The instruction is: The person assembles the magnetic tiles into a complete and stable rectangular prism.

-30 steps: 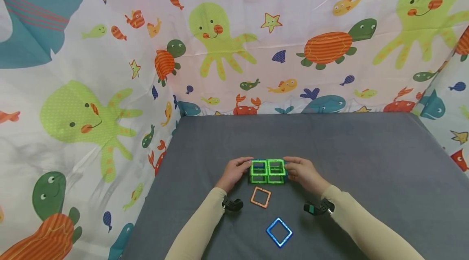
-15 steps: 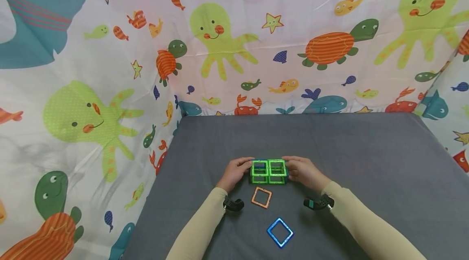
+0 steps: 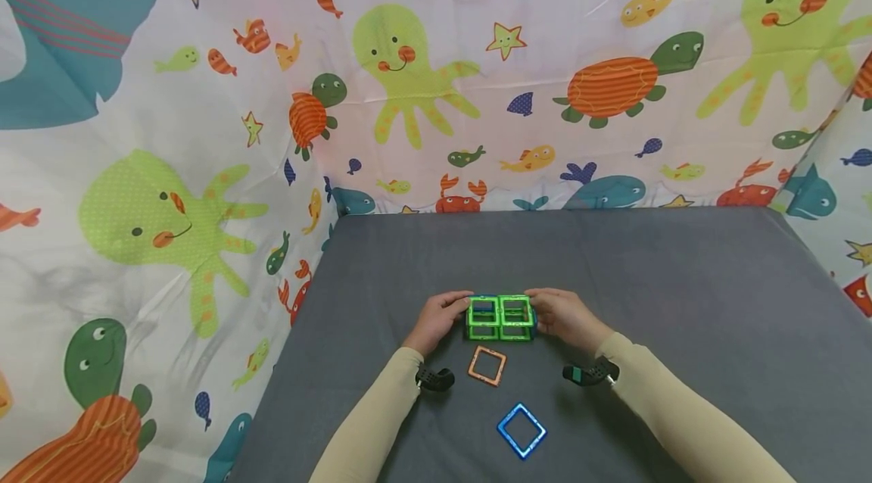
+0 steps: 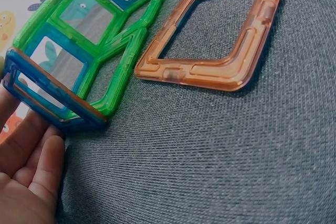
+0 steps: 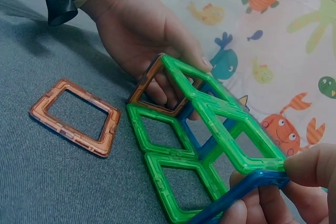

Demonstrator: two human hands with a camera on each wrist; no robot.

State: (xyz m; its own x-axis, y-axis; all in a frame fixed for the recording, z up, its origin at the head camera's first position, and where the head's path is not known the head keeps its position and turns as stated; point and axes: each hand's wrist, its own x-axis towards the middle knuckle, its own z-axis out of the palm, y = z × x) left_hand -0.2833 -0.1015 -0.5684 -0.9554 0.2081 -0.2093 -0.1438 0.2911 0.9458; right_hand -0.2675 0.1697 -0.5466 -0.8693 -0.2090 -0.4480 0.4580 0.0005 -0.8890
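Observation:
A box-like build of square magnetic tiles (image 3: 500,312) rests on the grey cloth, two tiles wide. Green frames make its front and top, with blue ones behind. An orange-brown tile (image 5: 137,90) closes its left end and a blue tile (image 5: 247,188) its right end. My left hand (image 3: 436,322) holds the left end, thumb at the upper corner and fingers against the side. At the opposite end my right hand (image 3: 565,318) grips the structure, thumb on the top corner and fingers curled at the blue tile.
A loose orange square tile (image 4: 215,77) lies flat just in front of the build. Nearer to me is a loose blue square tile (image 3: 534,446). A printed sea-animal curtain (image 3: 436,165) borders the back and sides of the grey table surface (image 3: 681,278).
Both hands stay at the ends of the build, which keeps its place. The right hand's fingers have shifted very slightly; the loose tiles lie as before.

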